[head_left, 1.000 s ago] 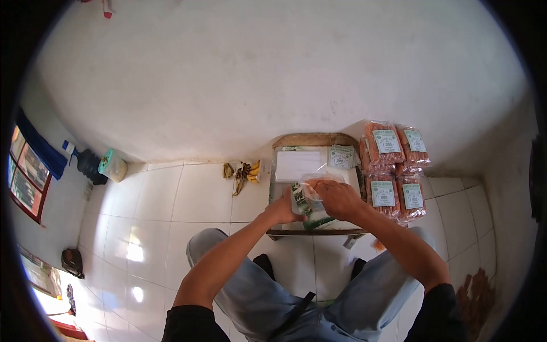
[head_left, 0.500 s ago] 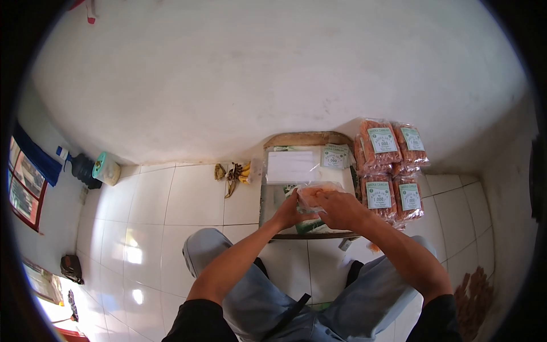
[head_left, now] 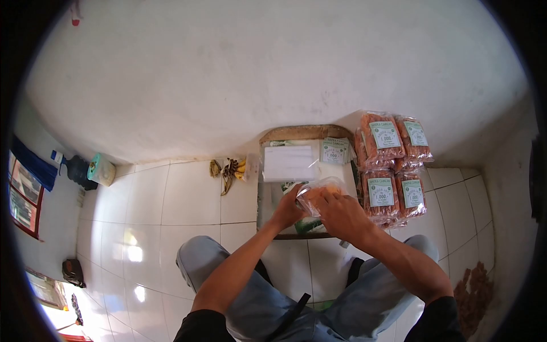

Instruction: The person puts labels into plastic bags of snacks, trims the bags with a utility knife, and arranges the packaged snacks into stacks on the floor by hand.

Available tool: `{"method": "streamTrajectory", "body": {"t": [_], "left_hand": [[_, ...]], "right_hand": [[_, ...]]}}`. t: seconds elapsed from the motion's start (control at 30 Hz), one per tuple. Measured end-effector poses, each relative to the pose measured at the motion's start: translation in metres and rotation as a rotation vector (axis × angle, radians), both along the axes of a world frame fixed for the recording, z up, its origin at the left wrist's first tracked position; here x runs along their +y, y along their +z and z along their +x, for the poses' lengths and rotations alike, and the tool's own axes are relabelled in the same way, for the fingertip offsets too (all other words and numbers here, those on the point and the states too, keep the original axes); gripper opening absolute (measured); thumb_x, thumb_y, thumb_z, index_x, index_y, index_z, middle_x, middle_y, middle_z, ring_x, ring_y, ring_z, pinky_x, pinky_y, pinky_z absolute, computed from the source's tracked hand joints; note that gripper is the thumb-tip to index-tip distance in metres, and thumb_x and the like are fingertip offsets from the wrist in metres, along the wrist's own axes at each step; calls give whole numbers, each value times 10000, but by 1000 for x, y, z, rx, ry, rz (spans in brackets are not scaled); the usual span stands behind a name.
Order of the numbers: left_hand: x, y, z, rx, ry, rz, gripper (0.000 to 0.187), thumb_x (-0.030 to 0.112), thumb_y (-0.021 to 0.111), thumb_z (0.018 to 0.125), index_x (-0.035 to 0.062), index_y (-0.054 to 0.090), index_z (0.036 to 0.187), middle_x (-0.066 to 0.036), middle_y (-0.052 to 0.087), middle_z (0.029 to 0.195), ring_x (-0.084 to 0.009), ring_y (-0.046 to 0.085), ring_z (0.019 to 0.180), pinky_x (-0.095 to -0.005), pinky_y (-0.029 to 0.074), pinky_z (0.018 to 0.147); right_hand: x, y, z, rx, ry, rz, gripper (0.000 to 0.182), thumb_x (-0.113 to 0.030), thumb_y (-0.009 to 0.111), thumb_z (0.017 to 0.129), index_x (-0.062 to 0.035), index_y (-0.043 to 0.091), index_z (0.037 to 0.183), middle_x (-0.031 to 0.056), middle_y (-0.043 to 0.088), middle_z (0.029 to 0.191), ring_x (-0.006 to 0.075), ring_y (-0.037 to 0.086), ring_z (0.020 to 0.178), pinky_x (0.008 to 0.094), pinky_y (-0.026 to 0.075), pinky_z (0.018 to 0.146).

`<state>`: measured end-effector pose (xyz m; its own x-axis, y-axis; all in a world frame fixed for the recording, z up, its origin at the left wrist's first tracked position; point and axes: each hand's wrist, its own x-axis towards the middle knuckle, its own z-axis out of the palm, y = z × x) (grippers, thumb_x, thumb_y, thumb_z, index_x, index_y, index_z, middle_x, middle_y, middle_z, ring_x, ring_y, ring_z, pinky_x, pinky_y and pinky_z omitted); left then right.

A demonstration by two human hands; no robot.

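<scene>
In front of me, over the low table (head_left: 272, 212), a clear plastic bag of orange snacks (head_left: 319, 192) is held between both hands. My left hand (head_left: 289, 211) grips its left side, the thumb along the upper edge. Curled fingers of my right hand (head_left: 343, 215) press on the bag's right side; the fingertips are partly hidden. Behind the bag lies a stack of white paper (head_left: 288, 163). Beside that paper are green-and-white printed labels (head_left: 334, 151).
Labelled packs of orange snacks (head_left: 383, 139) are stacked at the table's right. Bananas (head_left: 236, 169) lie on the tiled floor (head_left: 188, 196) to the left. Farther left stand a tub with a turquoise lid (head_left: 101, 169) and a water jug (head_left: 80, 172). A wall (head_left: 256, 74) rises behind the table.
The bag has tilted up, so more of its orange contents shows. My right fingers have curled further over it. The whole view has shifted slightly.
</scene>
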<state>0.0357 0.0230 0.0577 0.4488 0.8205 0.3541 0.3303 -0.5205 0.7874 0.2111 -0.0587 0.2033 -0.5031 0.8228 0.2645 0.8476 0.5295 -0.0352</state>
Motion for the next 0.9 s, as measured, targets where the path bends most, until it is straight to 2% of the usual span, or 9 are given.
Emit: {"method": "streamTrajectory", "body": {"t": [0.07, 0.17, 0.23, 0.43, 0.53, 0.63, 0.73, 0.8, 0.9], "left_hand": [[-9, 35, 1, -101, 15, -257, 576, 180, 819, 695, 45, 533, 1177, -131, 666, 1019, -236, 654, 946, -336, 509, 817], [-5, 39, 1, -79, 31, -310, 512, 179, 797, 718, 42, 553, 1147, -121, 671, 967, -215, 654, 895, -322, 507, 786], [-5, 46, -1, -49, 42, -315, 517, 192, 792, 724, 46, 548, 1156, -125, 674, 970, -224, 659, 900, -327, 510, 784], [-9, 55, -2, 68, 61, -261, 577, 233, 779, 729, 63, 509, 1210, -156, 673, 1030, -295, 659, 960, -366, 513, 813], [-7, 51, -3, 84, 30, -204, 604, 242, 779, 724, 69, 492, 1226, -160, 669, 1051, -337, 644, 983, -389, 509, 833], [-6, 43, -4, 70, 29, -158, 605, 251, 784, 720, 73, 493, 1221, -160, 660, 1073, -355, 628, 1007, -399, 504, 846], [-6, 50, -4, 43, 21, -180, 611, 263, 795, 714, 74, 496, 1212, -165, 644, 1106, -354, 611, 1041, -402, 498, 859], [-6, 48, -4, 56, 6, -234, 620, 268, 803, 708, 72, 494, 1210, -168, 635, 1122, -351, 604, 1057, -403, 495, 866], [-2, 30, -4, 23, -3, -302, 666, 279, 821, 694, 61, 479, 1222, -159, 630, 1141, -345, 601, 1064, -402, 490, 879]], "right_hand": [[1, -4, -1, -88, -30, 28, 394, -120, 613, 767, -7, 556, 1140, 148, 595, 1011, 265, 634, 886, 350, 538, 695], [-3, -3, -6, -205, -122, -1, 439, -119, 614, 769, -20, 538, 1189, 141, 594, 1093, 257, 615, 927, 363, 530, 706], [-7, -5, -11, -237, -179, -59, 475, -108, 616, 765, -21, 529, 1224, 148, 600, 1156, 263, 610, 953, 384, 528, 721], [-3, -20, -19, -238, -222, 30, 479, -118, 617, 756, -3, 532, 1213, 135, 597, 1079, 267, 574, 1003, 358, 507, 717], [1, -29, -22, -258, -215, 22, 451, -128, 618, 758, 11, 538, 1180, 142, 598, 1081, 263, 575, 998, 348, 505, 737], [5, -31, -24, -370, -214, 21, 319, -187, 560, 815, -14, 588, 1081, 109, 569, 1072, 250, 549, 969, 339, 447, 766], [9, -16, -20, -310, -193, -54, 380, -150, 638, 761, -14, 573, 1109, 142, 607, 1094, 269, 607, 952, 369, 518, 741], [12, 9, -4, -41, -58, -299, 332, -180, 650, 784, -47, 606, 1085, 146, 638, 992, 292, 639, 876, 394, 522, 737], [14, 40, 17, 62, 64, -378, 200, -186, 648, 806, -87, 662, 979, 135, 655, 875, 293, 653, 840, 402, 521, 735]]}}
